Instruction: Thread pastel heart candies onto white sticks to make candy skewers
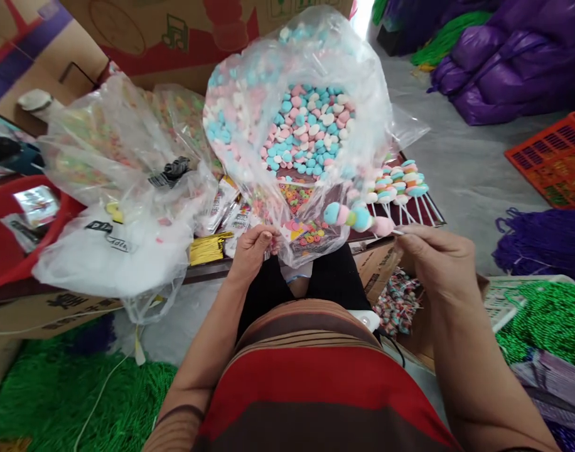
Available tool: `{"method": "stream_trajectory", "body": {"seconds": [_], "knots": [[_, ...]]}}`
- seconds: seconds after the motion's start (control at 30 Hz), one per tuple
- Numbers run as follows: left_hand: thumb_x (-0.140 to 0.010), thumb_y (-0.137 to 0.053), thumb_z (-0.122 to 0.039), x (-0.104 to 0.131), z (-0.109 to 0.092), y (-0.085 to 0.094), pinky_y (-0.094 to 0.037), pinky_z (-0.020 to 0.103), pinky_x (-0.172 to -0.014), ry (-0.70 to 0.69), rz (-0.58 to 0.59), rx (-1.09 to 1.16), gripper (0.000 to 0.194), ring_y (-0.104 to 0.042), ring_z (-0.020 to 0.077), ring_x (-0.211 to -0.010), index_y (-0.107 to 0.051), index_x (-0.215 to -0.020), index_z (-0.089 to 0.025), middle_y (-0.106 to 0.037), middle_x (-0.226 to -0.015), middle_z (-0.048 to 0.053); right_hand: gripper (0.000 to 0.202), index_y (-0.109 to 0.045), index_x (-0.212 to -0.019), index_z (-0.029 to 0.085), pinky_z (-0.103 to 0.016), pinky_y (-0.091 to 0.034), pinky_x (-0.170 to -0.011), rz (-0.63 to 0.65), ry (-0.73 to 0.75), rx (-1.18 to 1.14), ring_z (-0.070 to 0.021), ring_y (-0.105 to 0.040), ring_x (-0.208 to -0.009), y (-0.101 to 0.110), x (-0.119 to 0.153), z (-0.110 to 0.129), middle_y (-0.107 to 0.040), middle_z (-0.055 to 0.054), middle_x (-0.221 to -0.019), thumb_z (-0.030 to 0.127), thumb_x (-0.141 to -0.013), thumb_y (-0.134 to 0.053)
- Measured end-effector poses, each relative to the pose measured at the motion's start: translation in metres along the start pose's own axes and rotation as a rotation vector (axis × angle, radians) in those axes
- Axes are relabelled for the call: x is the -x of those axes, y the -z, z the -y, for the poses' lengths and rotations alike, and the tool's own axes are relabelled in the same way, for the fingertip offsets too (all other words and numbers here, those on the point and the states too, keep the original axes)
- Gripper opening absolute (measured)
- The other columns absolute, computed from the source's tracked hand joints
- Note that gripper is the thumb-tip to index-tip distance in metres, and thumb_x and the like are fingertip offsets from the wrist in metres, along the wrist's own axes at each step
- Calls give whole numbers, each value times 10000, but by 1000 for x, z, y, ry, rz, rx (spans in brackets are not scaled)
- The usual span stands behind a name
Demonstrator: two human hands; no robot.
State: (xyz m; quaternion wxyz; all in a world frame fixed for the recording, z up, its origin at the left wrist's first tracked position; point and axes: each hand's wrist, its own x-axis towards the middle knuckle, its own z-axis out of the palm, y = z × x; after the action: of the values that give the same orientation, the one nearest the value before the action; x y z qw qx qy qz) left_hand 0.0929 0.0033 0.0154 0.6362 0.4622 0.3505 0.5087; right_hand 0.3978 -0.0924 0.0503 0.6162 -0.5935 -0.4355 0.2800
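Note:
My right hand (440,260) pinches the white stick of a marshmallow skewer (360,218), threaded with blue, pink and green sweets and pointing left. My left hand (255,248) is closed at the edge of a clear plastic bag (294,251) with a printed yellow and pink patch; whether this is a separate small bag is hard to make out. Small coloured candy rings (311,235) show in front of me. Behind them a large open bag holds pink, blue and white marshmallows (311,129). Finished-looking skewers (398,182) lie at its right on the table.
Gold twist ties (207,248) and printed packets lie left of my left hand. Further left are clear bags of candy rings (122,125) and a red basin (14,263). A cardboard box (419,333) with wrapped sweets stands low at right, near an orange crate (555,160).

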Motion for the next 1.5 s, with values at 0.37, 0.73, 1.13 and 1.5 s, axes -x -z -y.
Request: {"method": "stream_trajectory", "body": {"seconds": [0.37, 0.73, 1.13, 1.5], "knots": [[-764, -785, -636, 1, 2, 13, -461, 242, -586, -66, 42, -171, 432, -569, 106, -586, -776, -777, -204, -644, -621, -6, 72, -822, -813, 360, -568, -536, -1075, 61, 170, 280, -271, -758, -969, -5, 3, 1, -808, 14, -818, 423, -779, -822], [-826, -782, -518, -2, -1, 15, -487, 263, -746, -146, 51, -289, 284, -636, 139, -767, -828, -865, -241, -735, -808, 22, 64, -824, -796, 365, -596, -480, -1145, 114, 243, 263, -204, -709, -742, -2, 4, 6, -777, 41, -742, 428, -786, -824], [-816, -800, -486, -3, 1, 13, -457, 260, -680, -133, 85, -250, 246, -588, 120, -684, -857, -912, -267, -666, -720, 10, 33, -824, -780, 364, -588, -460, -1174, 76, 204, 191, -218, -737, -787, 0, 4, -3, -796, 34, -797, 395, -780, -835], [-757, -839, -519, -2, 14, 15, -455, 225, -564, -30, 56, -176, 310, -572, 93, -633, -844, -852, -224, -715, -786, 23, 213, -763, -665, 309, -601, -465, -1157, 96, 11, 230, -302, -752, -1005, 7, 11, -10, -700, 6, -696, 482, -784, -803]]}}
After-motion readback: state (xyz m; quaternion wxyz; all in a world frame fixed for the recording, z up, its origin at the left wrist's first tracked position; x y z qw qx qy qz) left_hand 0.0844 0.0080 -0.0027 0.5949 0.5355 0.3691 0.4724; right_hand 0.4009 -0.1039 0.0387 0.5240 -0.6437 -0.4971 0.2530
